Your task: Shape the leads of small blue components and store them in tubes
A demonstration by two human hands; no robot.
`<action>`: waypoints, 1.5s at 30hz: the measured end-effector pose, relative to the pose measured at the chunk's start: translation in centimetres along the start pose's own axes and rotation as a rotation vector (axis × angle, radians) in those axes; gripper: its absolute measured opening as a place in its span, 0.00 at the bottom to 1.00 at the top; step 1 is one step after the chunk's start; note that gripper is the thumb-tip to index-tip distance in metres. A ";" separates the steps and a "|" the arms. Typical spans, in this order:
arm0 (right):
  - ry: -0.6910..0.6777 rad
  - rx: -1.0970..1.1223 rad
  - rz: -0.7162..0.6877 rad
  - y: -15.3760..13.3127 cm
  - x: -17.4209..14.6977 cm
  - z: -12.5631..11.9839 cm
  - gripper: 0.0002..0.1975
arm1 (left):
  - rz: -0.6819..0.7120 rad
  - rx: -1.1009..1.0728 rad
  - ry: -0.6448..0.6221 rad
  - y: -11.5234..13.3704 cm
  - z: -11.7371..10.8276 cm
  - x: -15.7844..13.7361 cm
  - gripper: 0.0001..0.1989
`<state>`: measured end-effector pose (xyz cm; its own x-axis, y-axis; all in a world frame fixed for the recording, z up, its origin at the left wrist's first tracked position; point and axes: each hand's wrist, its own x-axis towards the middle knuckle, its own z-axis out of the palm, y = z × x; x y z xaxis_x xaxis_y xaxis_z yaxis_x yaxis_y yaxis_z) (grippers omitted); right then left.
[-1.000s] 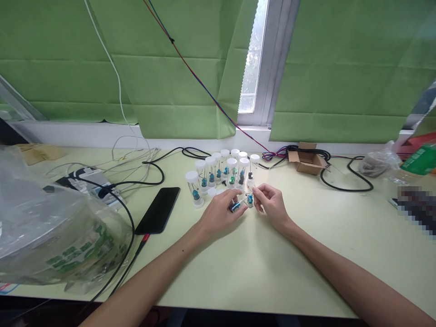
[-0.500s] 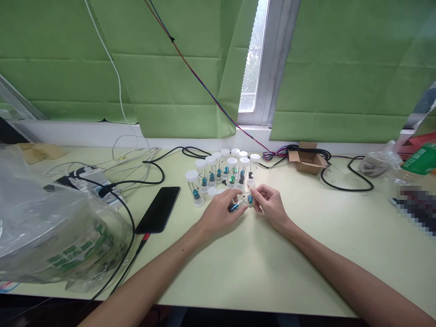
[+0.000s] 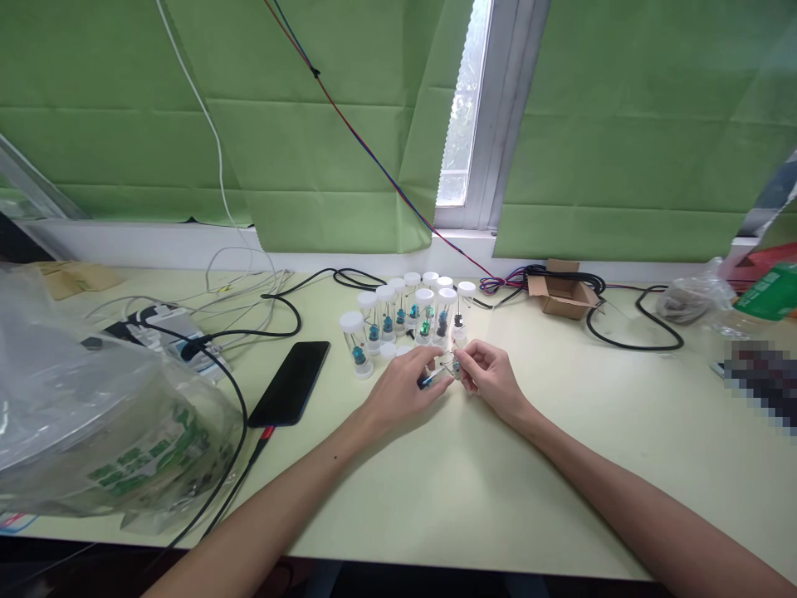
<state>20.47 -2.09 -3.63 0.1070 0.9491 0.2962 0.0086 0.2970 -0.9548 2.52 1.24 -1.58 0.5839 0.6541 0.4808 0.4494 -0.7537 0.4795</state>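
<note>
My left hand (image 3: 402, 378) is closed around a slim, shiny piece with a dark blue-black end (image 3: 426, 381), mostly covered by the fingers; its kind is unclear. Close by, my right hand (image 3: 496, 378) pinches a small blue part with thin wire leads (image 3: 456, 365) between thumb and fingertips. The two hands nearly meet just above the table. Right behind them stand several clear tubes with white caps (image 3: 424, 320), each upright with a small blue, green or dark part and thin wires inside. One capped tube (image 3: 357, 345) stands nearest my left hand.
A black phone (image 3: 290, 384) lies left of my left forearm. Further left is a large clear plastic bag (image 3: 124, 432) with black cables over it. An open cardboard box (image 3: 564, 295) sits at the back right among coiled cables. A bottle with a green label (image 3: 769, 295) lies far right.
My right fingertips have shifted slightly to the left on the small blue part and now cover more of it. My left hand has stayed almost still.
</note>
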 end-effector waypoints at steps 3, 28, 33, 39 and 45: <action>-0.031 0.011 0.018 0.0 0.2 -0.2 0.19 | -0.007 0.000 -0.007 -0.1 -0.1 0.0 0.15; -0.509 0.379 0.529 -0.4 1.5 -3.1 0.12 | 0.130 -0.082 -0.093 0.2 -0.9 -0.2 0.10; -0.513 0.363 0.514 -0.3 1.3 -3.1 0.10 | 0.118 -0.075 -0.107 0.3 -0.8 -0.3 0.10; -0.519 0.343 0.509 -0.1 1.3 -3.0 0.11 | 0.124 -0.059 -0.115 0.2 -0.8 -0.3 0.10; -0.530 0.310 0.497 0.2 1.4 -3.1 0.11 | 0.123 -0.035 -0.125 0.2 -0.8 -0.3 0.09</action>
<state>23.69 -1.04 -3.51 -0.4628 0.8786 -0.1178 -0.2015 -0.2337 -0.9512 1.91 0.95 -1.07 0.7133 0.5426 0.4436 0.3471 -0.8234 0.4490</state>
